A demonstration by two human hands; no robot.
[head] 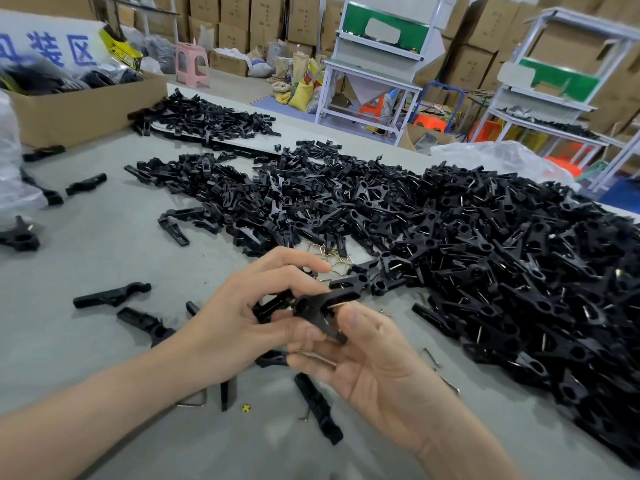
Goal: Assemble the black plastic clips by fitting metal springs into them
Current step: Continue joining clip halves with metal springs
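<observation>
Grey table (pixel 104 237) heaped with clip parts (pixel 485 254) (warehouse cartons (pixel 304 19) behind), both hands' grip closed on one clip (pixel 311 308).

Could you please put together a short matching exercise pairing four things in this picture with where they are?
Things:
1. black clip
2. cardboard box
3. pink stool
4. small yellow piece

Places:
A. on the floor beyond the table
B. held between the left hand and the right hand
C. on the table near the left forearm
D. at the table's far left corner

Pairs: 1-B, 2-D, 3-A, 4-C
</observation>
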